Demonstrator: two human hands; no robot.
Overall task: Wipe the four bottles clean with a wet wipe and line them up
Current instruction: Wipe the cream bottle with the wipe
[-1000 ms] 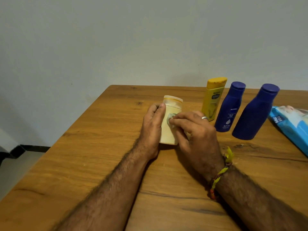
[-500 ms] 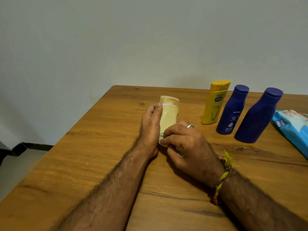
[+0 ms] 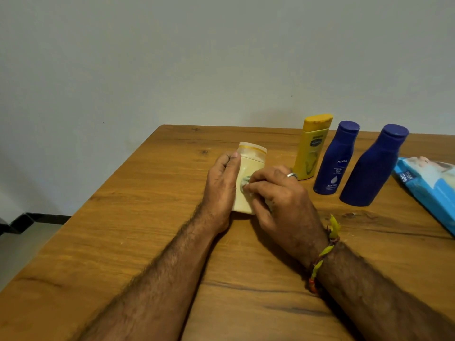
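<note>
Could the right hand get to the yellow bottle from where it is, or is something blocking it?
Probably yes. The yellow bottle stands just beyond the right hand, with bare table between; but that hand is busy pressing a wipe on the cream bottle.

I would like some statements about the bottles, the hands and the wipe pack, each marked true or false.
1. The left hand steadies the cream bottle, which stands on the table. True.
2. The right hand presses a wet wipe against the cream bottle. True.
3. The yellow bottle lies on its side. False: it stands upright.
4. Both blue bottles have their caps off. False: each carries a blue cap.
5. The wipe pack lies at the right edge of the view. True.
6. The ring is on the left hand. False: it is on the right hand.
</note>
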